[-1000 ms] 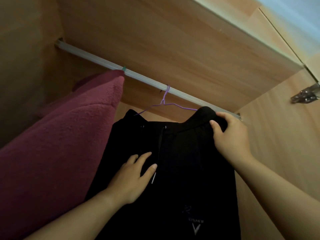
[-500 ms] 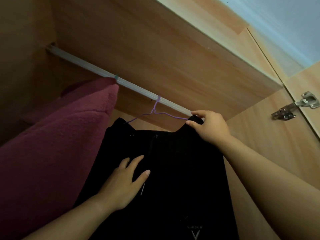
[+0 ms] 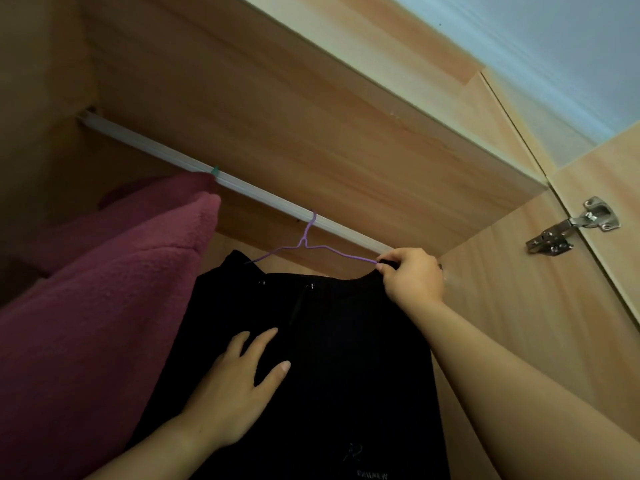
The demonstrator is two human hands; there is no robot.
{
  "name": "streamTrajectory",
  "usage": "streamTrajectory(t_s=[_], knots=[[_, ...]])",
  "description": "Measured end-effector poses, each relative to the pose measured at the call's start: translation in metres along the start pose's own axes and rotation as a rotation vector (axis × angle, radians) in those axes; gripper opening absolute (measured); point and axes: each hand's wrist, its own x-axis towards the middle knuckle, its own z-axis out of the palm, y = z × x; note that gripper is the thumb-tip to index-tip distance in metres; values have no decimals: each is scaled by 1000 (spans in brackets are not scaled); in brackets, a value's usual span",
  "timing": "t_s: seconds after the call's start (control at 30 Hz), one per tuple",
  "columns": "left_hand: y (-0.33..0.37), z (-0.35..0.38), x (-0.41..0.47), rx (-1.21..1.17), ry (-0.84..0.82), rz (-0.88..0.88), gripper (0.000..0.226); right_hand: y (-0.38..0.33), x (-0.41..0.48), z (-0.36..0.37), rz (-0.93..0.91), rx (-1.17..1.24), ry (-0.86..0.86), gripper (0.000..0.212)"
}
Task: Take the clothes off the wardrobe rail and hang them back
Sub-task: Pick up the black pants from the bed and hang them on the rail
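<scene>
Left hand (image 3: 239, 386) flat and loose on soft black clothing (image 3: 332, 358). Right hand (image 3: 412, 278) pinching its top corner by thin purple wire hanger (image 3: 308, 242), hooked on pale wardrobe rail (image 3: 249, 192). Fluffy dark red garment (image 3: 97, 289) hanging too. Looks nearly done.

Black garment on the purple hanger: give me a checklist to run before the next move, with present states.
1. Purple wire hanger hooked over the wardrobe rail: ok.
2. Right hand pinching the black garment at the hanger's right end: ok.
3. Left hand flat on the garment front, not gripping: ok.
4. Left shoulder seated on the hanger: ok, wire runs into the fabric.
5. Right shoulder seated: cannot tell, hand covers it.
6. Gap from the maroon fleece garment: not ok, they appear to touch.
</scene>
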Motion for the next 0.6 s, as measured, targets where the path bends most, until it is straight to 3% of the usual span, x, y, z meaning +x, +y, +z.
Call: streamTrajectory(t_s=[0.2, 0.6], knots=[[15, 23, 2, 36, -16, -24, 61, 59, 6, -26, 44, -76, 39, 17], [102, 159, -1, -19, -159, 82, 60, 131, -1, -66, 8, -317, -16, 23]])
